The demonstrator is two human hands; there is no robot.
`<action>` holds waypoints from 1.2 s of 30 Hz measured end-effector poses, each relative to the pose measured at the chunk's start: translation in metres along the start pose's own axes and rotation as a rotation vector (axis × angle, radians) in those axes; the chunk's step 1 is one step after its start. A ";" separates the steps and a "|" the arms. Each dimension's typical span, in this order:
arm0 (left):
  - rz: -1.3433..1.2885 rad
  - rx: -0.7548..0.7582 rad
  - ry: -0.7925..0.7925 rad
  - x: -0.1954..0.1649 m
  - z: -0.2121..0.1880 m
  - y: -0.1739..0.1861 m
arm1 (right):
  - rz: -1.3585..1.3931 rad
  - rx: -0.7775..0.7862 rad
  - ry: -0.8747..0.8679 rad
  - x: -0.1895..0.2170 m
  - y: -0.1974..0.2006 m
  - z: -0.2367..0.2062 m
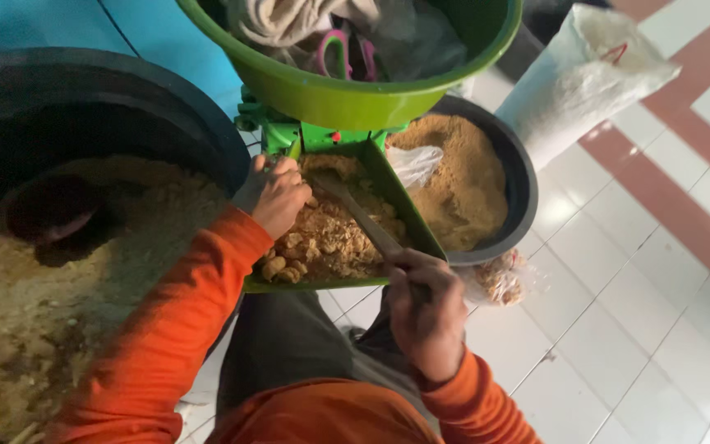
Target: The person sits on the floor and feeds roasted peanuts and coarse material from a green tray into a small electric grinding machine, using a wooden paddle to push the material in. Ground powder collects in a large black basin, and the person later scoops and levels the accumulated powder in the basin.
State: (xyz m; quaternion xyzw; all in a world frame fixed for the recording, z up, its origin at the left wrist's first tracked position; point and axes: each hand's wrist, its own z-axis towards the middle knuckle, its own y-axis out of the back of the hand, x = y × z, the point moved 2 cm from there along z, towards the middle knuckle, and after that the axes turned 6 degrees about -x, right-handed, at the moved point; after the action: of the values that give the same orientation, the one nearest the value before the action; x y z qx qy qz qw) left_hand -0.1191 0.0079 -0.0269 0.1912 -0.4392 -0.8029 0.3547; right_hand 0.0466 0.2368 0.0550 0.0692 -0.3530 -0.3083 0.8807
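Orange long sleeves, grey trousers

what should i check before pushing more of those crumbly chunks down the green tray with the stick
1. Right hand grip on the wooden stick: closed around its lower end, ok.
2. Stick tip in the brown chunks: reaches the tray's upper end, ok.
3. Left hand clear of the feed opening: resting in the chunks near the top of the green tray, not ok.
4. Black basin of ground powder has room: heaped, cannot tell.
5. Green bowl above is steady: cannot tell.
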 end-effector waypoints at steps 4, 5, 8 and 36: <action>0.009 -0.012 0.011 -0.002 -0.003 -0.002 | 0.094 0.000 -0.041 -0.010 -0.003 -0.004; 0.029 -0.018 0.001 -0.003 -0.003 -0.001 | 0.121 -0.030 -0.051 -0.012 -0.003 -0.004; 0.061 0.127 0.036 -0.002 -0.002 -0.003 | 0.083 -0.042 0.016 -0.015 -0.002 -0.003; 0.129 0.078 0.011 -0.004 0.003 0.009 | 0.054 0.078 -0.011 -0.022 -0.009 0.006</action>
State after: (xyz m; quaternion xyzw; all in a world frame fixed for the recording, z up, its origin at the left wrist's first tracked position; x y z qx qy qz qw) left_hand -0.1147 0.0095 -0.0181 0.1807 -0.4796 -0.7596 0.4004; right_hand 0.0265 0.2432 0.0439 0.0920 -0.3713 -0.2707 0.8834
